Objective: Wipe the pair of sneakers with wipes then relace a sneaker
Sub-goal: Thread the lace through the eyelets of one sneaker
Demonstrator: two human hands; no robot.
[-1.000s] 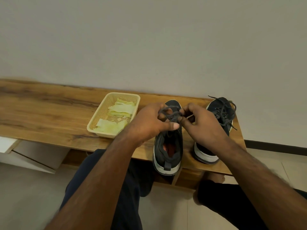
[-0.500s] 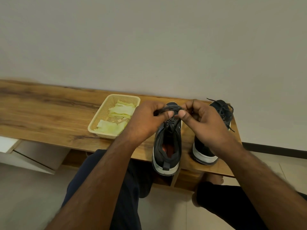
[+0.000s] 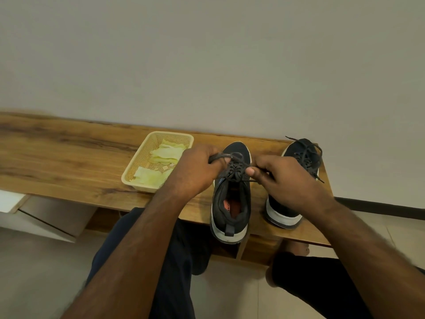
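Two dark sneakers with white soles stand on a wooden bench [image 3: 69,157], toes toward the wall. The left sneaker [image 3: 231,203] sits in front of me, its heel over the bench's front edge. My left hand [image 3: 197,169] grips one end of its dark lace [image 3: 236,168] at the left side of the tongue. My right hand [image 3: 282,178] pinches the other lace end at the right side. The right sneaker [image 3: 299,155] stands beside it, laced, partly hidden behind my right hand.
A cream plastic basket [image 3: 138,166] with several crumpled yellow-green wipes [image 3: 165,153] sits on the bench left of the sneakers. A white wall rises directly behind. My legs in dark shorts are below the bench edge, over a tiled floor.
Both hands have drawn apart sideways, pulling the lace ends outward over the left sneaker's tongue. The sneakers and basket stay where they were.
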